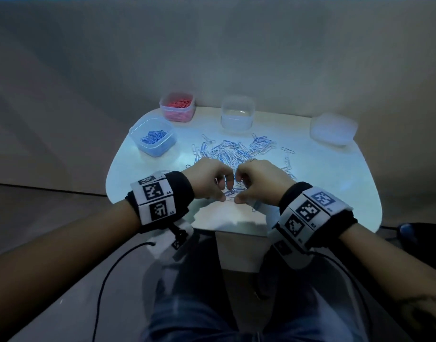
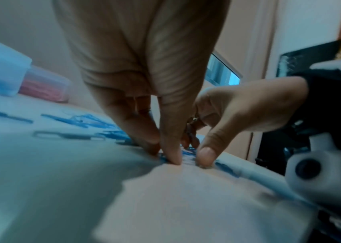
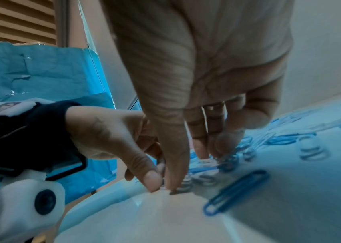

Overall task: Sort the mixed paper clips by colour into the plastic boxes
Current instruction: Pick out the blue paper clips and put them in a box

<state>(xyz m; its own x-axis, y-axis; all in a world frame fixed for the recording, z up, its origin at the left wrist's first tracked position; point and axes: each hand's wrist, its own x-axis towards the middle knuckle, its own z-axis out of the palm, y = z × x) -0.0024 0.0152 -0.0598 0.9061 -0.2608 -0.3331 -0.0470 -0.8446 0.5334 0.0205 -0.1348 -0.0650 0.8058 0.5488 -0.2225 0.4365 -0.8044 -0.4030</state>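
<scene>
A loose heap of blue and white paper clips (image 1: 236, 150) lies mid-table. Both hands meet at the near edge over a small bunch of blue clips (image 1: 233, 191). My left hand (image 1: 225, 191) (image 2: 165, 156) pinches at that bunch with thumb and curled fingers, tips down on the table. My right hand (image 1: 238, 191) (image 3: 188, 171) mirrors it, thumb and curled fingers closed around clips. A blue-clip box (image 1: 152, 139) stands at the left, a pink-clip box (image 1: 177, 106) behind it, and an empty clear box (image 1: 237, 113) at the back middle.
A frosted white box (image 1: 333, 128) sits at the back right. One blue clip (image 1: 255, 207) (image 3: 236, 192) lies alone by my right thumb. The small white table (image 1: 335, 183) ends just below my wrists; my knees and cables are under it.
</scene>
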